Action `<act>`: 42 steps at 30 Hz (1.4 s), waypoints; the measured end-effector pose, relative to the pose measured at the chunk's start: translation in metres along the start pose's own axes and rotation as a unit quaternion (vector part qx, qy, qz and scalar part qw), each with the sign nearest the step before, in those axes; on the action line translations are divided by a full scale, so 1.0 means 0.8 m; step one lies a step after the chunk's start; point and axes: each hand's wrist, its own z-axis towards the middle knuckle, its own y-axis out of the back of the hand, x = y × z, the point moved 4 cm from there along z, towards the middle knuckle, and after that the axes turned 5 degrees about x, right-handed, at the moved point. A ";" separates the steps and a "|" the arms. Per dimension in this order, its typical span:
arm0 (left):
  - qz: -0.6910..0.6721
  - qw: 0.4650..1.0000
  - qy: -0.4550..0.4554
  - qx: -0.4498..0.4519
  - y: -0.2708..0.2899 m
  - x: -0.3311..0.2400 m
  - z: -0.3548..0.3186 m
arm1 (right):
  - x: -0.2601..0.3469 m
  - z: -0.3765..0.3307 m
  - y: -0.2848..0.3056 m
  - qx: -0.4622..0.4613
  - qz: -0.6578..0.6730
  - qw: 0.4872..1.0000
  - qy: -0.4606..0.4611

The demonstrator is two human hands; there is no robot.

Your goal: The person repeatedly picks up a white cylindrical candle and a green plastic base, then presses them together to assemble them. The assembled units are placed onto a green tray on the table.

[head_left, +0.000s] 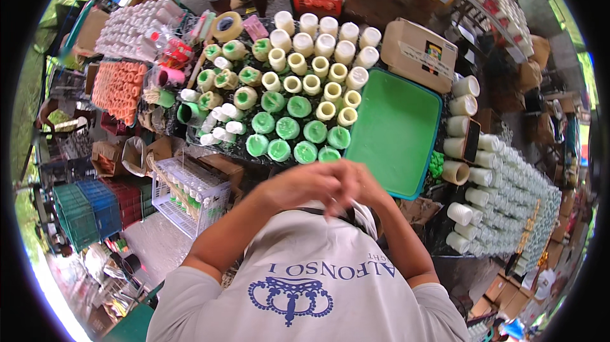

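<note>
At the far left a block of orange spools (118, 90) lies beside a stack of white spools (135, 27), and nearer the person stand green and blue crates (86, 210) and a white wire rack (190, 194). A roll of tape (227, 25) sits at the far edge of the table. In the middle, green spools (287, 128) stand in rows, with cream spools (324, 62) ranged behind them. Near the chest, the left hand (298, 184) and the right hand (356, 183) meet, fingers bent and pressed together at a small white thing (338, 203) just under them; it is too small to tell what it is, or which hand grips it. Both hands hover over the near edge of the table, just left of an empty green tray (394, 129). Behind the tray lies a cardboard box (418, 53). At the right, white spools (508, 196) lie packed in long rows.
</note>
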 end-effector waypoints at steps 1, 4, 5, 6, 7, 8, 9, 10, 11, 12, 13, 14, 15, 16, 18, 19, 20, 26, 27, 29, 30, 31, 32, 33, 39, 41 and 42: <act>0.057 0.993 -0.038 -0.094 0.031 -0.010 -0.021 | -0.042 -0.011 0.000 -0.078 0.013 0.973 -0.215; 0.249 0.861 -0.060 -0.439 0.146 0.009 -0.107 | -0.091 -0.021 -0.012 -0.167 -0.311 0.930 -0.100; 0.353 0.775 -0.044 -0.522 0.176 0.024 -0.131 | -0.100 -0.016 -0.019 -0.129 -0.354 0.921 -0.096; 0.381 0.770 -0.011 -0.512 0.186 0.039 -0.137 | -0.106 -0.002 -0.025 -0.091 -0.396 0.909 -0.090; 0.410 0.763 0.022 -0.499 0.191 0.051 -0.143 | -0.112 0.010 -0.033 -0.055 -0.437 0.894 -0.084; 0.437 0.754 0.053 -0.488 0.185 0.055 -0.143 | -0.115 0.020 -0.038 -0.051 -0.472 0.878 -0.054; 0.413 0.777 0.074 -0.470 0.179 0.064 -0.140 | -0.117 0.029 -0.044 -0.047 -0.506 0.861 -0.023; 0.424 0.783 0.096 -0.446 0.175 0.068 -0.137 | -0.121 0.035 -0.048 -0.042 -0.539 0.841 0.008; 0.433 0.788 0.119 -0.421 0.159 0.064 -0.128 | -0.131 0.040 -0.051 -0.036 -0.538 0.842 0.010; 0.438 0.787 0.108 -0.421 0.151 0.060 -0.123 | -0.143 0.045 -0.052 -0.031 -0.538 0.843 0.012; 0.443 0.786 0.098 -0.421 0.146 0.056 -0.118 | -0.154 0.049 -0.054 -0.027 -0.537 0.843 0.014; 0.450 0.784 0.087 -0.419 0.142 0.050 -0.116 | -0.168 0.051 -0.057 -0.034 -0.573 0.818 0.031; 0.457 0.776 0.073 -0.428 0.140 0.045 -0.116 | -0.177 0.051 -0.059 -0.039 -0.609 0.790 0.048; 0.464 0.768 0.058 -0.437 0.138 0.041 -0.116 | -0.186 0.050 -0.061 -0.037 -0.622 0.780 0.062; 0.454 0.762 0.048 -0.459 0.122 0.030 -0.110 | -0.185 0.046 -0.062 -0.023 -0.625 0.776 0.087; 0.451 0.765 0.046 -0.458 0.120 0.030 -0.107 | -0.184 0.043 -0.062 -0.014 -0.614 0.783 0.098; 0.449 0.766 0.041 -0.458 0.117 0.027 -0.105 | -0.178 0.039 -0.061 -0.020 -0.604 0.788 0.118; 0.499 0.758 0.037 -0.419 0.136 0.044 -0.084 | -0.094 0.016 -0.025 -0.131 -0.240 0.962 -0.006; 0.510 0.761 0.073 -0.394 0.137 0.049 -0.072 | -0.068 0.011 -0.015 -0.170 -0.159 0.972 -0.019; 0.366 0.855 0.073 -0.361 0.141 0.065 -0.043 | -0.033 0.009 -0.001 -0.178 -0.137 0.974 -0.008; 0.290 0.890 0.083 -0.341 0.124 0.059 -0.024 | -0.011 0.008 0.005 -0.189 -0.131 0.973 0.006; 0.211 0.919 0.094 -0.319 0.106 0.052 -0.007 | 0.008 0.007 0.010 -0.199 -0.126 0.972 0.020; 0.182 0.943 0.021 -0.279 0.104 0.048 0.007 | 0.027 0.008 0.014 -0.216 -0.156 0.963 0.036; 0.154 0.948 -0.012 -0.280 0.103 0.044 0.012 | 0.031 0.005 0.020 -0.232 -0.079 0.969 0.041; 0.083 0.942 -0.150 -0.287 0.084 0.024 0.027 | 0.014 0.012 0.022 -0.270 0.321 0.907 0.031; 0.130 0.943 -0.172 -0.254 0.091 0.027 0.033 | 0.021 0.012 0.010 -0.240 0.346 0.907 -0.023; 0.147 0.934 -0.186 -0.267 0.092 0.031 0.037 | 0.019 0.017 0.006 -0.242 0.366 0.898 -0.006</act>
